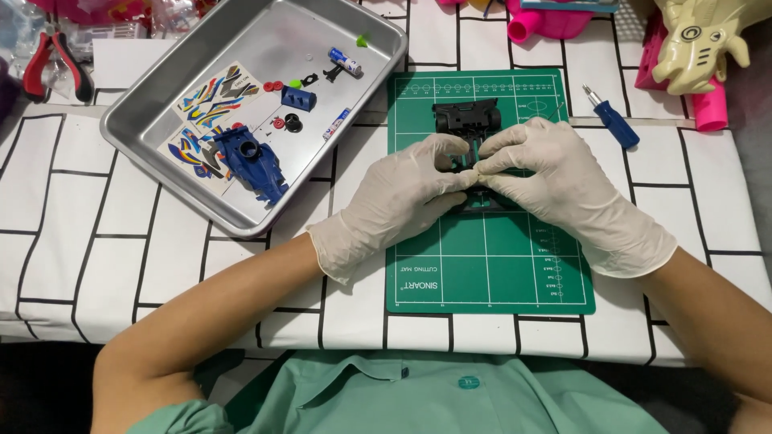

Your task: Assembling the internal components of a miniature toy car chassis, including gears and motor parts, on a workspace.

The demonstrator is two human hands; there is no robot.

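Waiting well to the left of the left hand (402,197), a metal tray (161,112) holds the blue car body (253,161), sticker sheets (211,100), small red and black parts and a battery (344,60), none fitted yet. Both gloved hands pinch the black chassis (466,116) on the green cutting mat (490,273); the right hand (555,181) closes beside the left. A blue screwdriver (611,119) lies beyond it. Assembly looks early.

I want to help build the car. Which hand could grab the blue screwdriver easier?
Probably the right hand. The blue screwdriver lies just beyond it on the right of the green mat, while the left hand would have to cross over the black car chassis.
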